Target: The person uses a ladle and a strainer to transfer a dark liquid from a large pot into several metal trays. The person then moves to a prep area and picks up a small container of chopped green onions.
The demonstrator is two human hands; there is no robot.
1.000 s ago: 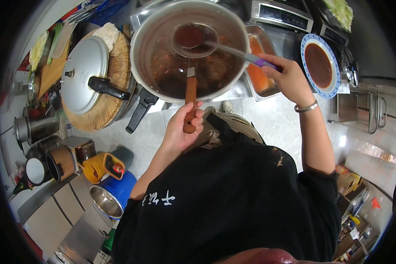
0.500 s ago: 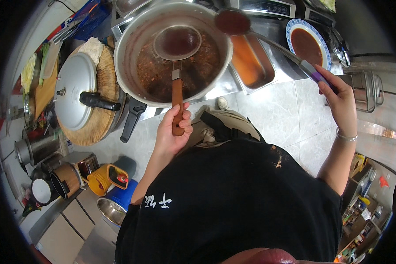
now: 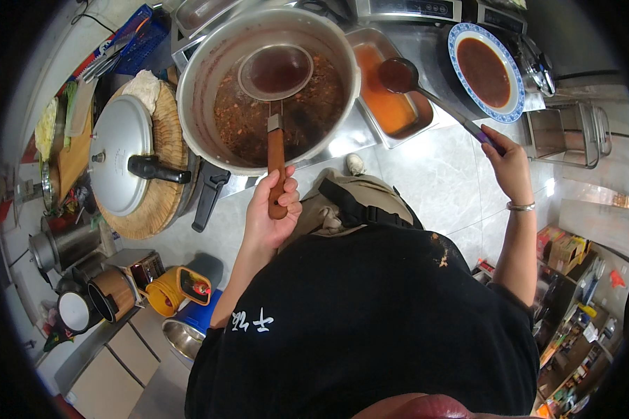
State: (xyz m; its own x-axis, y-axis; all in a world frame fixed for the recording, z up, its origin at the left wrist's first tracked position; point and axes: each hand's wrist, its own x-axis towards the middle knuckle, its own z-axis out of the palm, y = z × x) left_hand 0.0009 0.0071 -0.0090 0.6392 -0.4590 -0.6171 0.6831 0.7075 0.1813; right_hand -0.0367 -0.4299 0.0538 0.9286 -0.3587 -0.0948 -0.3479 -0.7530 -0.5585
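Closed round a wooden handle, my left hand (image 3: 275,199) holds a strainer (image 3: 277,150) over the big metal pot (image 3: 201,77). The strainer's round bowl is full of dark red liquid; whether it dips into the broth with bits in the pot, I cannot tell. My right hand (image 3: 508,164) grips the purple and grey handle of a ladle (image 3: 444,106). Dark red liquid fills the ladle's bowl, which hangs over a rectangular steel pan (image 3: 425,130) of orange-red liquid. Beyond my right hand stands a blue-and-white patterned dish (image 3: 504,114) with dark red sauce.
A pressure-cooker lid (image 3: 119,140) lies on a round wooden board (image 3: 175,157) left of the pot. The pot's black handle (image 3: 210,199) juts toward me. A wire rack (image 3: 569,133) is at the right, induction cookers (image 3: 409,10) at the back. Yellow buckets (image 3: 164,297) stand lower left.
My right hand has brought the ladle down and toward me, from beside the pot's rim to above the steel pan. My left hand and the strainer have hardly moved.
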